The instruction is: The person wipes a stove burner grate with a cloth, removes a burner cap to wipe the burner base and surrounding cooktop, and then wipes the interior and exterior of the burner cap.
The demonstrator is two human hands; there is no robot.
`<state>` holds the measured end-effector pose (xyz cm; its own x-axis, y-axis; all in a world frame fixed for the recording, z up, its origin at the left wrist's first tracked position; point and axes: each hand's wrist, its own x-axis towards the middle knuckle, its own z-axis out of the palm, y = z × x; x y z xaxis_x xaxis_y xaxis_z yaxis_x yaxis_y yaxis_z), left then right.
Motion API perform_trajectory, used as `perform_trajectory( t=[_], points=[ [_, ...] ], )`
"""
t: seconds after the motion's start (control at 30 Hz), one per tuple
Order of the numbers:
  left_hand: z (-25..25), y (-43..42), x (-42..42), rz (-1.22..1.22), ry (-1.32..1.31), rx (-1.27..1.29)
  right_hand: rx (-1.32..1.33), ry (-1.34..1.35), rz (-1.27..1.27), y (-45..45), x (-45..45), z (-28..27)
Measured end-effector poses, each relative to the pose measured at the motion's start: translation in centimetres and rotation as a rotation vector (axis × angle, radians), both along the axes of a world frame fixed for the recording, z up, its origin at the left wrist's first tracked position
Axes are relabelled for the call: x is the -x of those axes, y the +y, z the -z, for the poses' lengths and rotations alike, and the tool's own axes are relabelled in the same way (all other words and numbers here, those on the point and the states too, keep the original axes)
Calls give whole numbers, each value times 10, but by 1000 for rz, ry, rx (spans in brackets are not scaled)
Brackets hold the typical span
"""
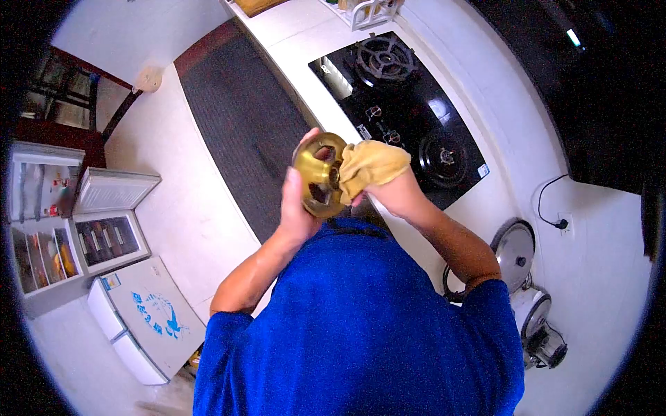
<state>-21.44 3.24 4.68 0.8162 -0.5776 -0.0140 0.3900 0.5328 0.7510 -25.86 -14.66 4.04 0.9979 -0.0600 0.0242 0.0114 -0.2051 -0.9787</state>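
Note:
My left hand (pixel 297 211) grips a round, brass-coloured stove burner part (pixel 320 156) by its edge, in front of my chest. The piece has large cut-outs and a hole at its centre. My right hand (pixel 397 195) is closed on a yellow cloth (pixel 374 165), which touches the right side of the burner part near its centre. Folds of the cloth hide most of the right fingers. To the right of both hands lies the black gas hob (pixel 409 114).
One hob burner carries a pan support (pixel 385 57); the nearer burner (pixel 444 158) has none. A lidded pot (pixel 515 255) stands at the right by the wall. A dark mat (pixel 239 118) covers the floor. An open fridge (pixel 114 191) and white freezer (pixel 149 312) are at the left.

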Motion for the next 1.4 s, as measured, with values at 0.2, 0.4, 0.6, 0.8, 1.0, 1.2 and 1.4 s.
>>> perform_trajectory(
  t=[0.2,0.4,0.6,0.8,1.0,1.2,1.4],
  points=[
    [-15,10,-10,72,273,123,-441,54,224,-8,19,7],
    [-19,8,-14,331,291,335,-826,31,233,-15,28,43],
    [-16,2,-7,311,416,405,-614,-72,232,-1,33,43],
    [-4,7,-6,305,653,420,-360,-16,132,-15,36,33],
    [11,5,-9,177,531,168,-400,121,94,-8,31,4],
    [29,9,-17,54,233,-217,-437,107,282,-1,34,9],
    [17,12,-13,104,252,-6,-334,127,298,-5,31,7]
  ],
)
